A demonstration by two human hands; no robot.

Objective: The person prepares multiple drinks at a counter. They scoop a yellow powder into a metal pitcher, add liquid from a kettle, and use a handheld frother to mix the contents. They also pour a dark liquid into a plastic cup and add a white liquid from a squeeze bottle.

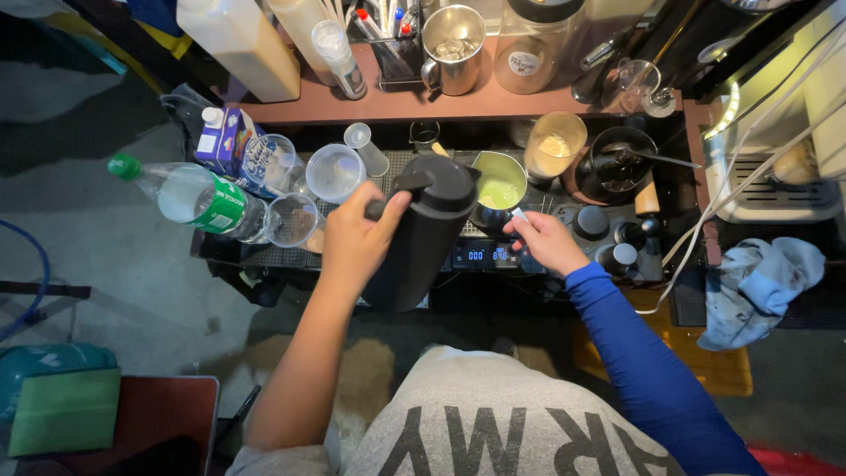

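Note:
My left hand (357, 238) grips the handle of a tall black kettle (423, 229), which is tilted with its spout toward a metal pitcher (499, 189) holding pale green liquid. My right hand (544, 240), in a blue sleeve, pinches a small white object at the pitcher's near rim. The pitcher stands on a black scale (486, 256) with a lit blue display.
Clear plastic cups (335, 172), a green-capped water bottle (189, 198) and a small blue carton (222, 138) lie left. A dark bowl with a spoon (621, 159), a brown cup (555, 141) and black-capped bottles (617, 242) stand right. A grey cloth (758, 286) hangs at far right.

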